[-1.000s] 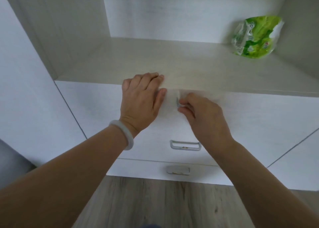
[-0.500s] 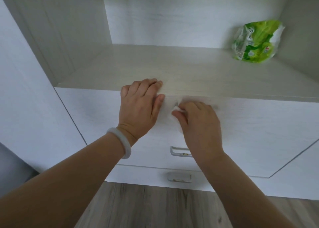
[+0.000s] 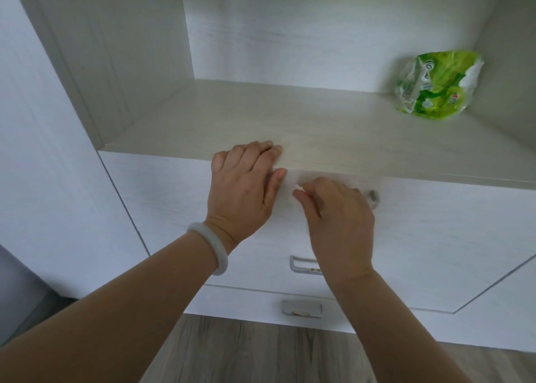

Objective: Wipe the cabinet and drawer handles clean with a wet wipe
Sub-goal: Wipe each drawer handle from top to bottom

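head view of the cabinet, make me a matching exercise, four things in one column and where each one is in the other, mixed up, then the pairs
Things
1. left hand
2. right hand
3. wet wipe pack
4. bracelet

Places
A. standing on the shelf, back right
B. round the left wrist
C. fingers over the front edge of the shelf
D. on the top drawer handle, pinching a white wipe

Pairs: 1-C, 2-D, 3-A, 4-B
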### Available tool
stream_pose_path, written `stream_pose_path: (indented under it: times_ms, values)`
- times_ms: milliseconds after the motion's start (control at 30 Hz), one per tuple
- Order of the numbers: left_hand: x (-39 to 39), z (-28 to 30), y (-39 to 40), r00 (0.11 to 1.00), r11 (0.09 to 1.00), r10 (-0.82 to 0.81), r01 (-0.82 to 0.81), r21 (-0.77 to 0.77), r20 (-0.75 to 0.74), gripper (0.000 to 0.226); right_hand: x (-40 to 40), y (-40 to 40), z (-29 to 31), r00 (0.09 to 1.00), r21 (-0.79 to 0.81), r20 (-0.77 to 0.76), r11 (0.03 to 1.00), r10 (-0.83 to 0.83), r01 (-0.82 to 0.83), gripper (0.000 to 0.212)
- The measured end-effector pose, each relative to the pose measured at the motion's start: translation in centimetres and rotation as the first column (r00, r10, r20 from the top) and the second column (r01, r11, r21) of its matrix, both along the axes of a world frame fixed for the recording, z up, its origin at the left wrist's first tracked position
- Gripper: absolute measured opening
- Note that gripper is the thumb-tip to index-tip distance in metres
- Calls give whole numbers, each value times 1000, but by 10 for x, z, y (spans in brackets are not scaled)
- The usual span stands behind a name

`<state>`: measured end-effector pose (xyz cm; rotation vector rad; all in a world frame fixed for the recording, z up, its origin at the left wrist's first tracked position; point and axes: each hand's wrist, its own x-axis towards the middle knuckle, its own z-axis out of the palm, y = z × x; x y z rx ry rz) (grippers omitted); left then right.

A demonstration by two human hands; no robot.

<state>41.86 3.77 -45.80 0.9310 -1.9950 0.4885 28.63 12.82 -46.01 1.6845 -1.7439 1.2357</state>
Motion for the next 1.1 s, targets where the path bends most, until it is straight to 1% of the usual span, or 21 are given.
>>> stream_pose_path:
  times_ms: [67,133,200,333,400,500,600,700,800,867,967,1033,1100]
  values:
    - [1,0,0,1000,1000,-6,6,1,2,37,-5,8,-5,999,-26,-30,999,42,-42,12]
    - [1,0,-1,1000,1000,-6,6,-4,0,37,-12,18,-8,995,-23,-69,997,66,-68,16]
    - [1,0,-1,1000,1000,-8,8,-10,-6,37,-13,20,-5,996,-32,-77,998,43,-45,18]
    - [1,0,-1,1000,1000,-2,2,-11,-16,35,6,4,9,999,33,-19,999,-43,43,13]
    - [1,0,-2,1000,1000,0,0,-16,-13,35,11,1,12,999,41,-5,998,-46,46,8]
    - [2,0,-2,1000,1000,-13,13,-15,-8,35,4,10,7,999,54,-37,998,-28,30,0]
    - [3,0,-2,1000,1000,-22,21,-13,-11,35,-6,25,5,1000,103,21,995,-14,11,8]
    - [2,-1,-3,1000,1000,-19,19,-14,-9,35,-4,22,10,997,142,70,990,-17,7,5]
    - [2,-1,-3,1000,1000,-11,11,-7,-7,35,3,7,16,999,142,31,990,-22,18,8]
    - [3,-1,-3,1000,1000,-14,14,-8,-4,36,1,2,17,1000,143,-4,989,27,-26,8]
    - [4,-1,-4,1000,1000,-23,23,-17,-9,36,-20,14,16,993,212,-53,973,107,-93,8]
    - [4,-1,-5,1000,999,-25,25,-24,-13,36,-35,26,18,992,193,5,973,126,-125,3]
    - [3,-1,-5,1000,999,-27,27,-23,-15,36,-42,34,20,992,167,56,978,115,-123,7]
